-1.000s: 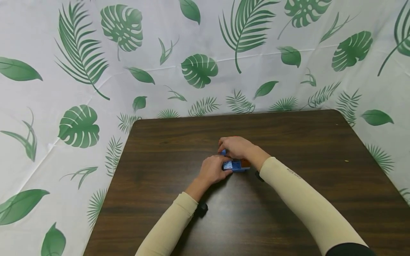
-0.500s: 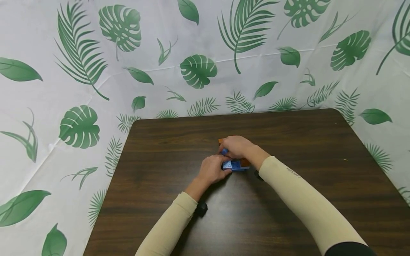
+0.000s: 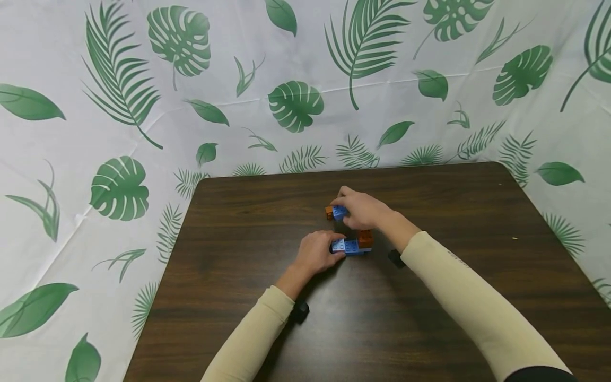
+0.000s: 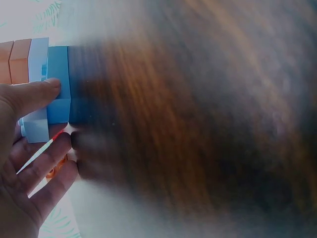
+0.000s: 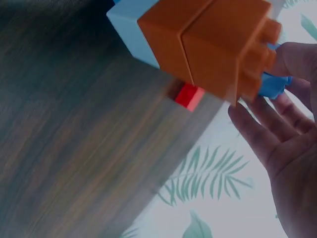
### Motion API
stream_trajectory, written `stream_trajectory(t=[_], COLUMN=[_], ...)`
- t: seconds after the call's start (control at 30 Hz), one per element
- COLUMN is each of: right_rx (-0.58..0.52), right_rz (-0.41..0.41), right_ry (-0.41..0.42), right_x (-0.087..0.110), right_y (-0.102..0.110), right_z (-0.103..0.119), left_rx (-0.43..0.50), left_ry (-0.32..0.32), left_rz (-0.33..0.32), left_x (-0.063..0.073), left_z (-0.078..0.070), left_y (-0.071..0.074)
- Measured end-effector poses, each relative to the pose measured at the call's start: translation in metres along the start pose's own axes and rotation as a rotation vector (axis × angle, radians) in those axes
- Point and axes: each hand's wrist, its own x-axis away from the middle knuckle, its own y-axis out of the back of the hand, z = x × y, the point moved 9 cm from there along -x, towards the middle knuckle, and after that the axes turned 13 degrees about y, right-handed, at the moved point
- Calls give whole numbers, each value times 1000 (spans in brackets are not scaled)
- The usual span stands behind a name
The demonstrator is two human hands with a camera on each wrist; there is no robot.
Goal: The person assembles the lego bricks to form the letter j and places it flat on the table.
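Observation:
My left hand (image 3: 315,253) grips the left end of a low row of joined toy building bricks on the table. A light blue brick (image 3: 338,245) and a darker blue brick (image 3: 351,246) show there. At the right end, two orange-brown bricks (image 5: 195,42) are stacked on a light blue one (image 5: 132,25). In the left wrist view the thumb (image 4: 37,94) presses the blue brick's side. Farther back, my right hand (image 3: 364,210) pinches a separate blue brick (image 3: 340,213) between thumb and fingers. An orange brick (image 3: 329,213) is just left of it.
A small red brick (image 5: 189,95) lies beyond the stack in the right wrist view. The dark wooden table (image 3: 248,239) ends at a leaf-patterned cloth (image 3: 229,132) along the back and sides. A black wrist device (image 3: 300,313) hangs under the left sleeve.
My right hand has moved back and right, away from the row, carrying the blue brick. The orange brick and the stacked bricks have come into fuller view. My left hand has stayed put.

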Motion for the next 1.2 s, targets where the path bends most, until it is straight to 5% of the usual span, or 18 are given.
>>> stream_trajectory(t=[0.57, 1.2], right_rx=[-69, -98], right_rz=[-71, -87], right_ry=[6, 13], right_x=[53, 94], right_y=[36, 18], right_z=[19, 28], left_rx=[24, 38], left_ry=[7, 19], left_rz=[36, 44], left_x=[4, 6], left_z=[3, 4], left_y=[-1, -4])
